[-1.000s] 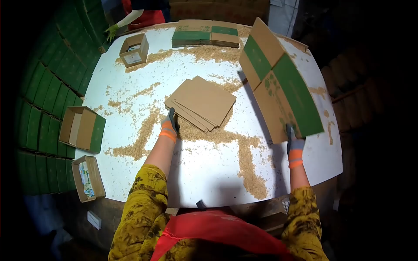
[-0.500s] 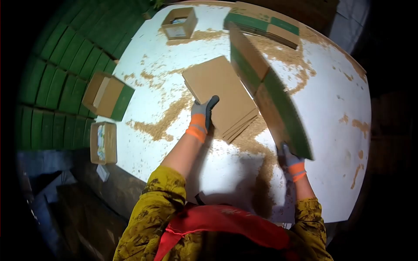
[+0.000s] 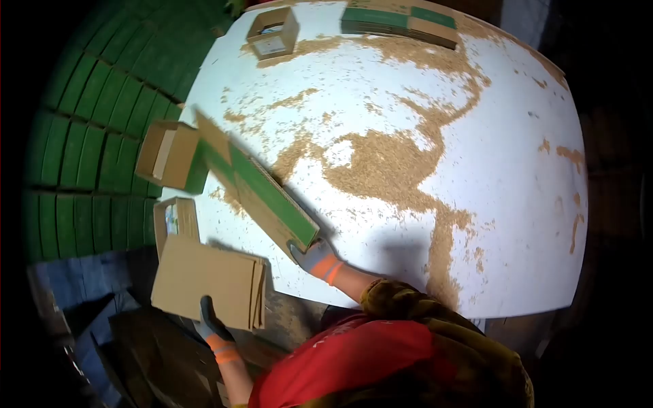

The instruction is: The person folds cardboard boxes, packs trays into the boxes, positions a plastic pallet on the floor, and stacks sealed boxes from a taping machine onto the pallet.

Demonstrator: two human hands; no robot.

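Note:
My left hand [image 3: 211, 326], in a grey glove with an orange cuff, grips a small stack of plain brown cardboard sheets [image 3: 201, 279], thumb on top. The stack is held off the table's near left corner and partly covers a small open box [image 3: 178, 217]. My right hand [image 3: 316, 260], gloved alike, is closed on the near end of a flattened green-and-brown carton [image 3: 262, 194]. That carton is tilted on edge over the left of the table. Its far end overlaps an open cardboard box [image 3: 170, 156] in view.
Brown shavings [image 3: 381, 166] lie scattered over the white table [image 3: 517, 197]. At the back are a stack of flattened cartons [image 3: 401, 26] and an open box [image 3: 273, 34] with something inside. Stacked green boxes [image 3: 88, 153] line the left side.
Both hands have swung left. The cardboard sheets went from mid-table to beyond its near left edge, and the flattened carton moved from right of centre to the left side.

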